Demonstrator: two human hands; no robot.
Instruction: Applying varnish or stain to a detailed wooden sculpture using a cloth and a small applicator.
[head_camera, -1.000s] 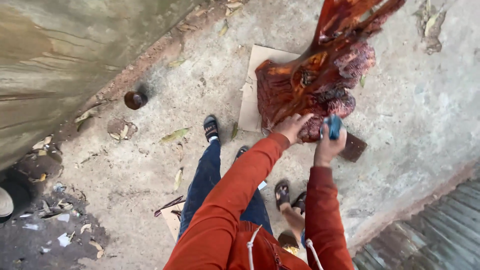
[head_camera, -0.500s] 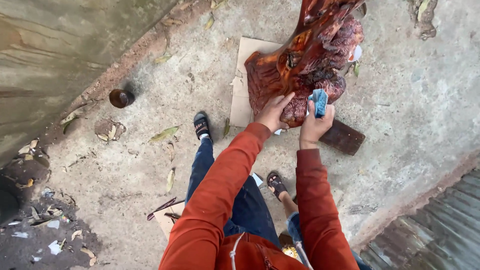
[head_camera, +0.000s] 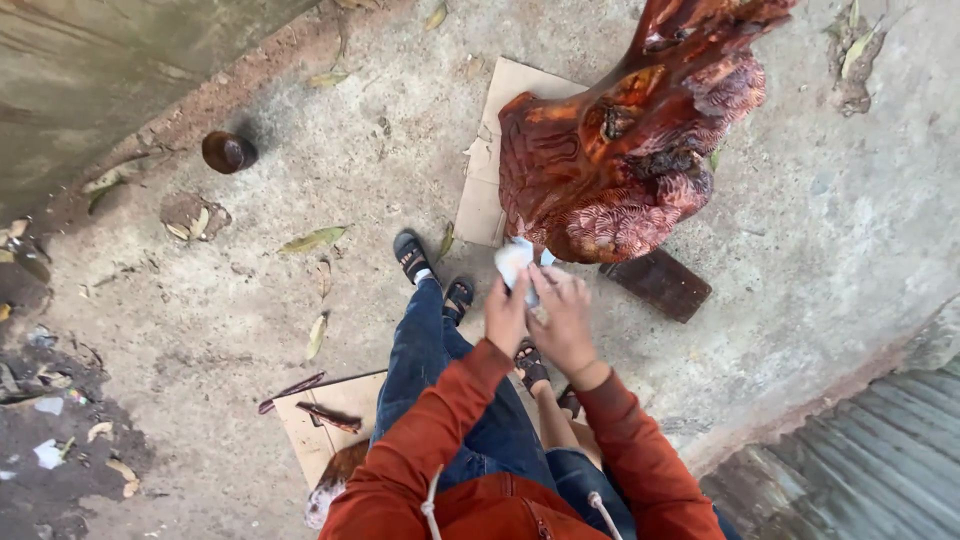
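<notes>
White and pale blue, a small folded pad (head_camera: 516, 262) sits pinched between both hands just below the lower edge of the carved wooden sculpture (head_camera: 620, 160), close to its rounded, scale-patterned bulge but not clearly touching it. The left hand (head_camera: 506, 312) has its fingers curled around the pad's near side, and the right hand (head_camera: 565, 318) closes over it from the other side, fingers bent and overlapping the pad; both hands are closed on it and nearly touch each other. The sleeves are rust orange, above blue jeans and dark sandals. The sculpture is glossy red-brown with darker hollows, rising toward the top of the view, and it stands partly on a flat sheet of cardboard (head_camera: 485, 180) laid on the concrete ground (head_camera: 800, 220). Just right of the hands lies a dark rectangular wooden block (head_camera: 660, 284). Farther left, near the wall, rests a small dark round pot (head_camera: 228, 152), with dry leaves scattered about, and another piece of cardboard (head_camera: 330, 420) lies by the person's legs
</notes>
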